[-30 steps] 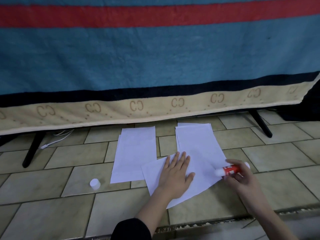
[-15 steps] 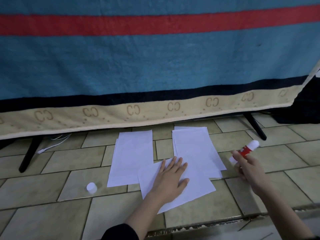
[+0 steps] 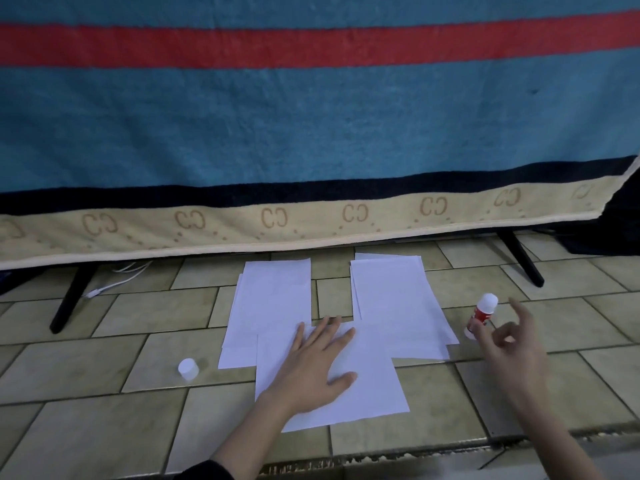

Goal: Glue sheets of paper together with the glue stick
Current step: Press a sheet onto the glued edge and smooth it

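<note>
My left hand [image 3: 317, 362] lies flat with straight fingers on a white sheet of paper [image 3: 367, 386] on the tiled floor. Behind it lie two more lots of white paper, a left stack [image 3: 273, 299] and a right stack [image 3: 394, 303]. The red and white glue stick [image 3: 481, 315] stands upright on the floor just right of the right stack. My right hand [image 3: 512, 344] hovers close beside the stick with loosely spread fingers and holds nothing. The white cap [image 3: 188, 368] sits on the floor left of the papers.
A blue, red and beige blanket [image 3: 311, 133] hangs over a black-legged rack [image 3: 69, 299] right behind the papers. A white cable [image 3: 114, 282] lies under it at the left. A rough floor edge [image 3: 415, 452] runs along the front.
My right hand carried the glue stick away from the sheet to the right, stood it on the floor and let go. The left hand stayed pressing on the front sheet.
</note>
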